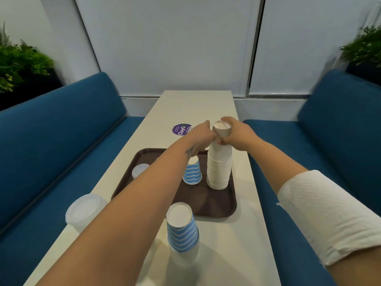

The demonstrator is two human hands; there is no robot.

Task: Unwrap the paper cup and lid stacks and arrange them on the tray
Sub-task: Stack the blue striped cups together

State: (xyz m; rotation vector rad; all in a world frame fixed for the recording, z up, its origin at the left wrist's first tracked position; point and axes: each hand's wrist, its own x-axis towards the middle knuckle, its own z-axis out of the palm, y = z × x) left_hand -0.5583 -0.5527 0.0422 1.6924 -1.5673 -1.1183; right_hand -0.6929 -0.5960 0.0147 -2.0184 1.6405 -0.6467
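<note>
The tray [214, 205] is dark brown. On it stands a tall stack of plain white cups [219, 168], and beside that a cup [192, 172] in blue and white wavy stripes. Nearer, a second stack [182, 228] bears the same blue-and-white stripes (its top white). The lid stacks [85, 209] are translucent, whitish. The worktop [237, 244] is cream, with a round purple sticker [181, 130]. The benches [51, 141] are deep blue; the plants [20, 62] green.
</note>
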